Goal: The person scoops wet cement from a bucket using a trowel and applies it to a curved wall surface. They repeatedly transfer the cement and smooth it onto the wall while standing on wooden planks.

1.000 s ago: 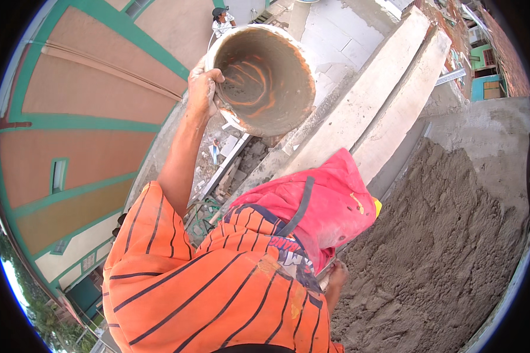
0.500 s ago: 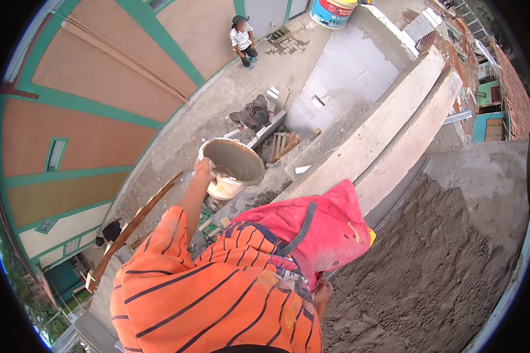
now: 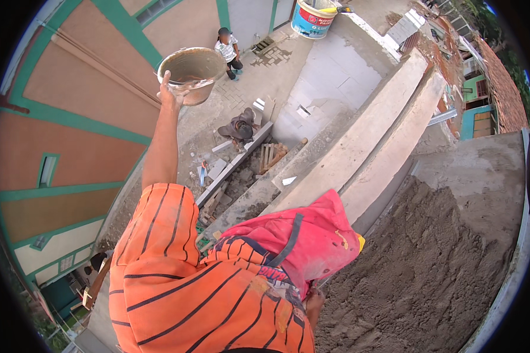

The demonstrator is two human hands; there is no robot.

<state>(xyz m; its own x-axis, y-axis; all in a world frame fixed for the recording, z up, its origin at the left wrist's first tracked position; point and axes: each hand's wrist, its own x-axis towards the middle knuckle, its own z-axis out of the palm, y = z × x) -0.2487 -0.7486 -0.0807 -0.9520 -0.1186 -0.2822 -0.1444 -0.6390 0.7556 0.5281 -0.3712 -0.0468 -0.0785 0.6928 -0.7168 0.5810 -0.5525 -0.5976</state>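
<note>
My left arm is stretched out to the far left, and my left hand point(image 3: 172, 93) grips the rim of a mortar-smeared bucket point(image 3: 201, 88). The bucket hangs tilted in the air, its stained inside partly showing. Low in the middle, my right hand point(image 3: 314, 307) is beside my red shorts point(image 3: 312, 241), its fingers curled and partly hidden. What it holds, if anything, I cannot make out. To the right of this hand spreads a rough bed of wet grey mortar point(image 3: 412, 270).
Two pale concrete ledges point(image 3: 388, 153) run diagonally beside me. Below, a person crouches point(image 3: 241, 126) by grey blocks, and another person point(image 3: 227, 52) stands farther off. A large paint bucket point(image 3: 312, 22) stands at the far top. A wooden plank point(image 3: 95, 286) is at lower left.
My left arm has reached up and outward, carrying the bucket away from my body to the far left. My right hand stays low near my shorts. The view has shifted slightly.
</note>
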